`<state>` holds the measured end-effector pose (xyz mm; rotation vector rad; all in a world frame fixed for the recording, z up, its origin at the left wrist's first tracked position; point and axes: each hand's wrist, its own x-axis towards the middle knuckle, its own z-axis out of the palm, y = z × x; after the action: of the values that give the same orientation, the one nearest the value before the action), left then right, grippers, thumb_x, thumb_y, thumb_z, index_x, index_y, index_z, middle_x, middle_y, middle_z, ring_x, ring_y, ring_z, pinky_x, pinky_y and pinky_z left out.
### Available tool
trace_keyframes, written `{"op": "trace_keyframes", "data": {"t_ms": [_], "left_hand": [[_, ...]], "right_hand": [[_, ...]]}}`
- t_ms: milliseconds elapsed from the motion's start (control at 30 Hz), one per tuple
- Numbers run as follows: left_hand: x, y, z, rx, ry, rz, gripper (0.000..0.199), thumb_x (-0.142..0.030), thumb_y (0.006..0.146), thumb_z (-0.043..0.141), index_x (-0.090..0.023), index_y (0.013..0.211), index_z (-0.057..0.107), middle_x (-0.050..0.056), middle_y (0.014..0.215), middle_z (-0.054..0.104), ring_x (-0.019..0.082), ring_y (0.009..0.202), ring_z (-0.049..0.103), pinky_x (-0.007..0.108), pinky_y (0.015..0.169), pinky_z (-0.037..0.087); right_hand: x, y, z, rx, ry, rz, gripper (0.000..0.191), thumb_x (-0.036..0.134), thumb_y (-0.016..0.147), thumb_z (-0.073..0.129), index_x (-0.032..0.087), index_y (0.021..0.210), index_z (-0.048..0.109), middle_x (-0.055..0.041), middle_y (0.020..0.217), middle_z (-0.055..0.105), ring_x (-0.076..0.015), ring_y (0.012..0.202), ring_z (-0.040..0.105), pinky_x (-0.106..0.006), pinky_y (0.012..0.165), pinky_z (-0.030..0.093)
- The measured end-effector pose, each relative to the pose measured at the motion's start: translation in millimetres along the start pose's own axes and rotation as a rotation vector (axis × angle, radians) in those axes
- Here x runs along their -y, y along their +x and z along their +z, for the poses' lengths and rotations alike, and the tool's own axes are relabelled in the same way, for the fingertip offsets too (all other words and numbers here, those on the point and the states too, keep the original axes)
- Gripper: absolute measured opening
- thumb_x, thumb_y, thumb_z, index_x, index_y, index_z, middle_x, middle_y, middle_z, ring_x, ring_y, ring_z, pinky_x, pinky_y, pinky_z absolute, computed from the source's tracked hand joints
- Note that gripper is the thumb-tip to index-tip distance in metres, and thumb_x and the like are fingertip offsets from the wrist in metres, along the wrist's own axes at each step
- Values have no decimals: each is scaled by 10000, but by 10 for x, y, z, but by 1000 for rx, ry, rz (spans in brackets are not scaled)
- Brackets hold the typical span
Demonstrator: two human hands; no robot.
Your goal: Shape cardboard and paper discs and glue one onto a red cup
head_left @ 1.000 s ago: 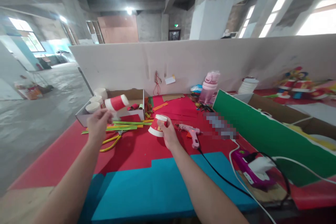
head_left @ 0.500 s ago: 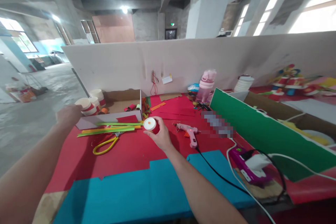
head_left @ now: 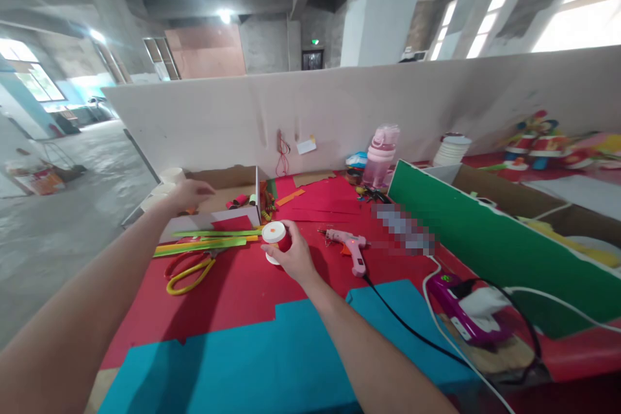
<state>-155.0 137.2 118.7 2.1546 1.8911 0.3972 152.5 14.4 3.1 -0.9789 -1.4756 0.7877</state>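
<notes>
My right hand [head_left: 297,253] grips a small red cylinder with white round ends [head_left: 273,233], upright over the red table cover, an orange spot on its top. My left hand [head_left: 193,194] reaches over the open cardboard box [head_left: 220,176] at the left, fingers stretched out with nothing seen in them. Small red and green rolls [head_left: 241,200] lie in the box's right part. White cups [head_left: 172,176] stand at its left end, partly hidden by my left wrist. In front of the box lie green and orange strips [head_left: 208,244] and scissors with yellow and red handles [head_left: 191,277].
A pink glue gun [head_left: 356,252] with a black cord lies right of my right hand. Behind it stands a pink bottle [head_left: 381,155]. Farther right are a green-sided box [head_left: 485,246] and a purple power strip [head_left: 473,317] with cables. Blue sheets [head_left: 233,362] cover the near edge.
My left hand has moved right, from the white cups to above the inside of the box. My right hand has lowered the cylinder slightly towards me and turned it upright.
</notes>
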Motion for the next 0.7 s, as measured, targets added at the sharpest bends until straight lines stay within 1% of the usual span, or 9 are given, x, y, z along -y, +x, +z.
{"op": "trace_keyframes", "data": {"t_ms": [67,167,267,333,400,467,633,700], "left_hand": [[-162,137,176,174,-8,25,349,-368,608,665,-212,913,734,50,918,727,232,857,645,280,762,498],[-312,283,372,377,4,-64,380,-325,556,682,-217,916,736,35,879,736,209,790,651,249,680,500],[-335,379,450,490,-8,-169,458,-321,528,704,-224,975,716,44,910,732,213,781,650,254,655,500],[-305,434,461,547,13,-200,486,-330,507,720,-221,981,710,55,905,729,218,760,649,263,637,499],[-263,485,464,569,60,-199,473,-333,487,727,-213,944,716,62,873,728,223,742,646,271,631,498],[-226,523,471,561,99,-186,439,-341,476,724,-203,892,724,73,843,725,232,735,643,279,629,496],[-188,554,485,502,125,-157,437,-361,468,703,-185,868,727,116,884,720,253,711,642,305,595,491],[-181,555,495,451,124,-115,438,-347,459,703,-196,870,730,112,881,720,255,700,641,310,586,488]], "right_hand": [[-4,-2,-2,8,-4,-2,471,351,670,712,222,1079,520,-38,1035,653,-214,943,607,-332,816,461],[5,-2,-16,14,-4,7,458,359,678,705,219,1073,522,-39,1036,655,-207,939,609,-325,812,461],[31,1,-26,14,-8,33,478,401,667,723,226,1065,525,-31,1031,656,-205,939,610,-325,815,460],[47,1,-26,22,-8,57,495,438,652,735,229,1050,530,-26,1011,658,-206,925,614,-326,803,465],[53,0,-22,31,1,71,510,465,642,739,229,1044,532,-25,996,660,-205,908,617,-325,786,470],[48,-2,-19,33,10,65,521,482,639,737,229,1046,533,-24,997,658,-202,904,617,-323,781,472],[19,-3,-17,26,-3,66,512,500,640,727,232,1032,537,-13,963,657,-195,872,618,-324,769,474],[10,-3,-13,26,-12,62,507,505,642,726,232,1024,536,-13,955,658,-195,865,617,-323,765,473]]}}
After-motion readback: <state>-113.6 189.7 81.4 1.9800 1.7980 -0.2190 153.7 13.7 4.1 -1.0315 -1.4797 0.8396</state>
